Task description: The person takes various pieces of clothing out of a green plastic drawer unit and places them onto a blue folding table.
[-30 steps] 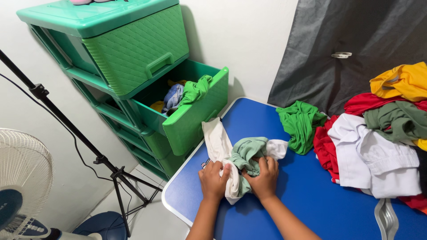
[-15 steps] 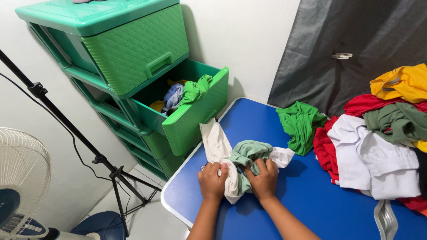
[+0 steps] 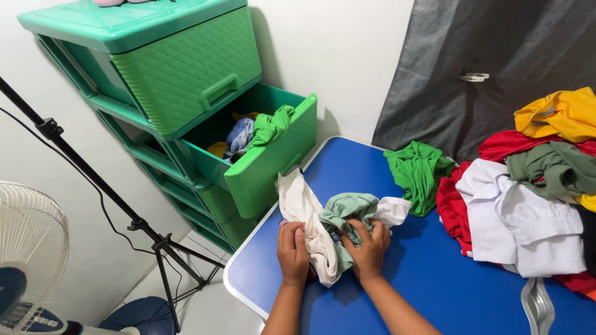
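Observation:
On the blue table lies a bundled white and pale green garment near the left edge. My left hand grips the white cloth at its lower left side. My right hand presses into the pale green folds on its right. A white flap of the garment sticks up toward the open green drawer.
A green plastic drawer cabinet stands left, its second drawer open with clothes inside. A bright green garment and a pile of red, white, olive and yellow clothes cover the table's right. A black tripod and white fan stand below left.
Both hands kept kneading the bundle. My left hand slid lower on the white cloth, and the white flap rose and folded slightly toward me.

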